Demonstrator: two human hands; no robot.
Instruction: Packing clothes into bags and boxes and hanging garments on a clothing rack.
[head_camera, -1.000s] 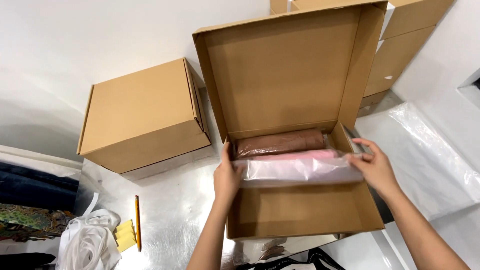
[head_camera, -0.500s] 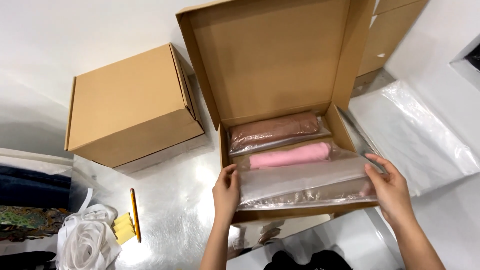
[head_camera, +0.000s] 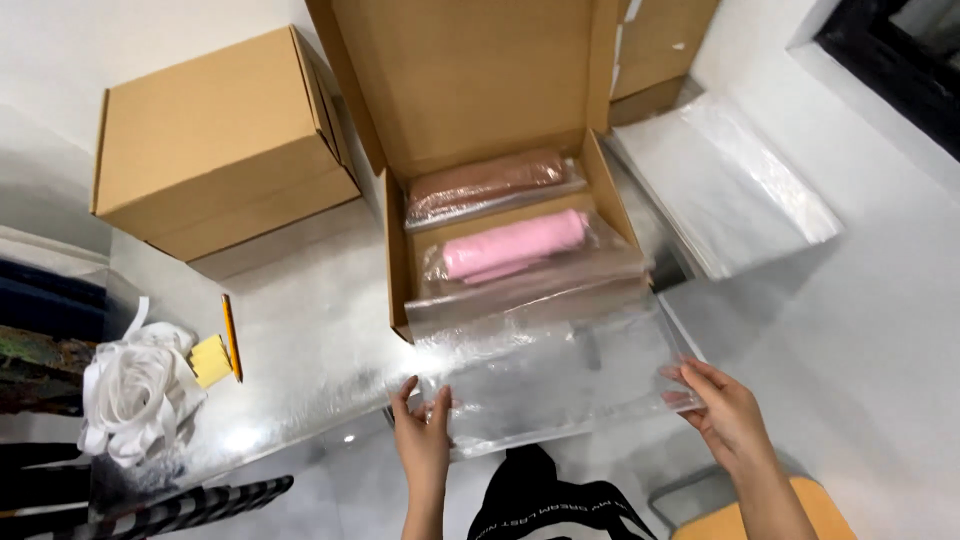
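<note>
While both hands grip it, clear bag (head_camera: 560, 375) lies crosswise.

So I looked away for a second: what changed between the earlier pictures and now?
Both hands, left hand and right hand, pulled the clear plastic bag out of the open box toward the person, still gripping its ends. The pink roll and brown roll stayed inside; the closed box stayed put.

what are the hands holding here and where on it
Both hands hold one clear plastic bag, stretched flat in front of the open cardboard box. The left hand pinches its near left corner; the right hand holds its right edge.
</note>
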